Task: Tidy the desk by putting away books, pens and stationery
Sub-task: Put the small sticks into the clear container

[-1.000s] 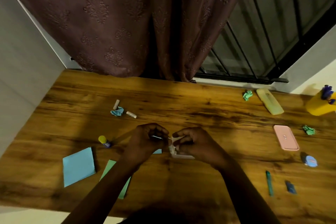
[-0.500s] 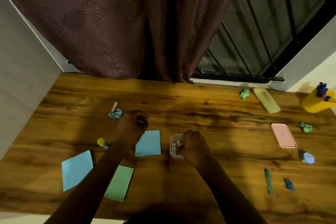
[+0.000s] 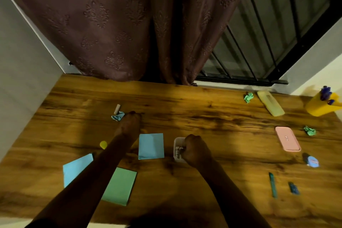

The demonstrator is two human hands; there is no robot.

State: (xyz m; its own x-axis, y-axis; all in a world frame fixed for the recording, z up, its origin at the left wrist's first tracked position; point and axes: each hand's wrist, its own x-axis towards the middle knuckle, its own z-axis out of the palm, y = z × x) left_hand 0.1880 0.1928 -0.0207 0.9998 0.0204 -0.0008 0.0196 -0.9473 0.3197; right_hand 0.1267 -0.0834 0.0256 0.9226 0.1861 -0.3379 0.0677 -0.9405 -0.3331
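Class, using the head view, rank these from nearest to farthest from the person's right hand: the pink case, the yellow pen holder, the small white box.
From the right hand:
1. Small white box, touching the hand on its left.
2. Pink case, off to the right.
3. Yellow pen holder, far right corner.

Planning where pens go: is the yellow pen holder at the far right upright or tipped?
Upright: the yellow pen holder stands on the desk, blue pens sticking up.

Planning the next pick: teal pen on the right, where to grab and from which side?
Pinch the teal pen mid-barrel from above, fingers closing across its width from left and right. It lies flat, running nearly front to back, with bare desk on both long sides; the small blue item sits apart to its right.
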